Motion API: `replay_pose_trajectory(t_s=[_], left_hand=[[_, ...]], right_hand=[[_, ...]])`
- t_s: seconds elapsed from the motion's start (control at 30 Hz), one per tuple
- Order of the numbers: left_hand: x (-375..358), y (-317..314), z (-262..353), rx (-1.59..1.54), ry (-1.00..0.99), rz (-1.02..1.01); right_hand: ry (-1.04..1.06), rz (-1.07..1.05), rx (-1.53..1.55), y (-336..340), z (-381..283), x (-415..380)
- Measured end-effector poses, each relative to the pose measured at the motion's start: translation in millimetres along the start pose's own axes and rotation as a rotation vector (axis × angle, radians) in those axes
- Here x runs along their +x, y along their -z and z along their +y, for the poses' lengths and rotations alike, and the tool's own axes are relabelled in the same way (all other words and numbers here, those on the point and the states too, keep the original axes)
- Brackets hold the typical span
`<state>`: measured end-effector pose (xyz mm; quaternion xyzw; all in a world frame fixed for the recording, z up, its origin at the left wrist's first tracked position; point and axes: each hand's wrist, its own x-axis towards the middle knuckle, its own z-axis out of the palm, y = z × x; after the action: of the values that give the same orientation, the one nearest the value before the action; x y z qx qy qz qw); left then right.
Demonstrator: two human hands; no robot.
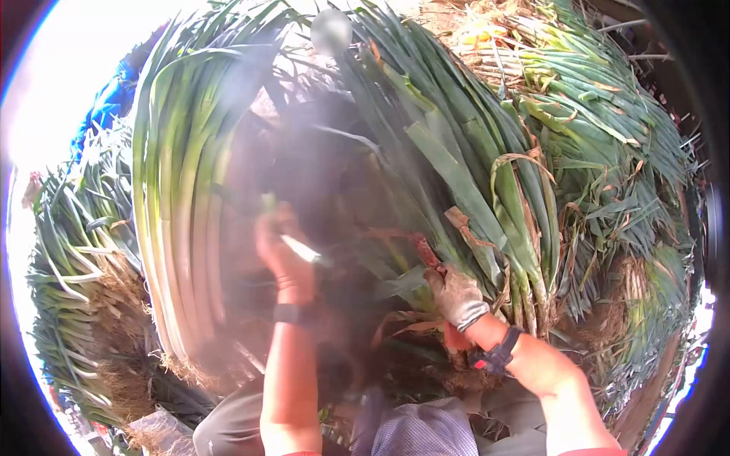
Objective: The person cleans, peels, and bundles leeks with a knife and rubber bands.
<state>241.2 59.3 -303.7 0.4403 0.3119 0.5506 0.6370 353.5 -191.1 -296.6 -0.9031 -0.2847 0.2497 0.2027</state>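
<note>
My left hand (280, 247), smeared by motion, is closed around a leek (302, 249) whose pale stem sticks out on its right side. Left of it stands a big bundle of leeks (186, 190), white stems and roots downward. My right hand (456, 296) wears a pale work glove and is closed on a reddish-brown stick-like piece (426, 251), its kind unclear. Close beside the glove are untrimmed leeks (487, 190) with broad green leaves and dry brown outer leaves. An orange-red thing (456, 337) shows just under the glove.
More leeks (608, 137) are heaped along the right side, and another pile (72, 304) with tangled roots lies at the left. Blue material (110, 99) is at the upper left. My knees and a mesh-patterned cloth (426, 429) are at the bottom. A hazy blur covers the middle.
</note>
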Motion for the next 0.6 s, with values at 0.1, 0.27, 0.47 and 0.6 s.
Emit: replay_pose_trajectory(t_s=[0.1,0.27,0.47,0.6], left_hand=[[-11.6,-3.6,-33.4,0.669,0.139,-0.179],[16.5,-18.8,-100.6,1.000,-0.089,-0.386],[68.9,-52.5,-166.9,0.991,-0.242,-0.469],[91.8,-64.6,-181.1,1.348,-0.223,-0.731]], right_hand=[[0.199,0.083,-0.036,-20.6,19.0,-9.1],[0.020,0.053,-0.135,-31.0,26.2,-37.9],[-0.225,0.075,-0.060,-43.1,29.7,-20.0],[0.087,0.187,-0.203,-56.5,41.0,7.9]])
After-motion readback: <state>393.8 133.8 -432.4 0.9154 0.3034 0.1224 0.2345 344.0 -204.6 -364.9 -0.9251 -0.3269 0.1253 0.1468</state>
